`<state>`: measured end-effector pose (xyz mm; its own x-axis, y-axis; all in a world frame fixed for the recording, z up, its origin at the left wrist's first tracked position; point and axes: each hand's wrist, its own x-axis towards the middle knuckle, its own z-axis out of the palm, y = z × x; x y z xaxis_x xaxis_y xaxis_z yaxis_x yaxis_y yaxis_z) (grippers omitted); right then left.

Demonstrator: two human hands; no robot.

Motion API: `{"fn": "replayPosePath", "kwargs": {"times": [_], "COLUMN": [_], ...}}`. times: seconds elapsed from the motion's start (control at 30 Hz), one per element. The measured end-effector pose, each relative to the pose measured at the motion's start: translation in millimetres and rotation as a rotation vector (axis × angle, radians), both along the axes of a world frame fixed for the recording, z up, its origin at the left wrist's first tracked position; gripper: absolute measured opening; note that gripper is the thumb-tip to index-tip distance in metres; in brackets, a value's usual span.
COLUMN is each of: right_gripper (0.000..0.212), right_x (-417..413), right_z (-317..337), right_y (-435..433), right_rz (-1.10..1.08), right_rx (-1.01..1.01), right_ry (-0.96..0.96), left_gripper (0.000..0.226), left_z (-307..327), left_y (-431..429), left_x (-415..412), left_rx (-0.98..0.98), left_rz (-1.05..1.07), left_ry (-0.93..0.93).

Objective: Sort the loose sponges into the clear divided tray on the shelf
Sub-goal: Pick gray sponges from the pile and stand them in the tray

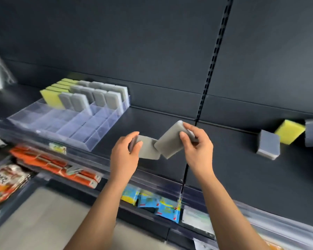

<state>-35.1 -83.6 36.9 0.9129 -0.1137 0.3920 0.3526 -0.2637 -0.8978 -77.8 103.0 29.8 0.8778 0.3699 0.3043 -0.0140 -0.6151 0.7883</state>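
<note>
Dark shelf (pixel 161 116), clear tray (pixel 49 127); left hand (pixel 124 154) grips grey sponge (pixel 149 149), right hand (pixel 199 148) second sponge (pixel 170 139).

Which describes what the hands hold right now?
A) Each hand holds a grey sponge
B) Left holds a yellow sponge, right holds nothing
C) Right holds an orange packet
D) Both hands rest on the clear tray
A: the left hand grips the flatter grey sponge and the right hand grips the tilted grey sponge, both to the right of the clear divided tray.
</note>
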Motion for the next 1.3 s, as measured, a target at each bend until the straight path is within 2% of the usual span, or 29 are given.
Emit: {"fn": "replayPosePath", "kwargs": {"times": [0.3, 0.57, 0.73, 0.93, 1.13, 1.3], "right_gripper": [0.028, 0.025, 0.021, 0.023, 0.024, 0.025], "right_x": [-15, 2, 35, 90, 135, 154], "right_z": [0, 14, 27, 35, 24, 7], "right_y": [136, 212, 243, 267, 276, 283], "right_rz": [0.142, 0.198, 0.219, 0.138, 0.049, 0.058], "right_rx": [-0.059, -0.089, -0.090, -0.142, -0.297, -0.397], "right_ry": [-0.037, -0.051, -0.061, -0.130, -0.157, -0.160], "left_gripper": [0.032, 0.034, 0.032, 0.032, 0.031, 0.031], "left_z": [0, 18, 31, 49, 55, 51], "left_y": [129, 200, 233, 261, 272, 278], "left_x": [-32, -25, 8, 70, 126, 161], "left_rx": [0.079, 0.126, 0.144, 0.204, 0.286, 0.350], "left_rz": [0.108, 0.140, 0.144, 0.081, -0.018, -0.075], "left_ry": [-0.029, -0.040, -0.065, -0.050, -0.074, -0.088]}}
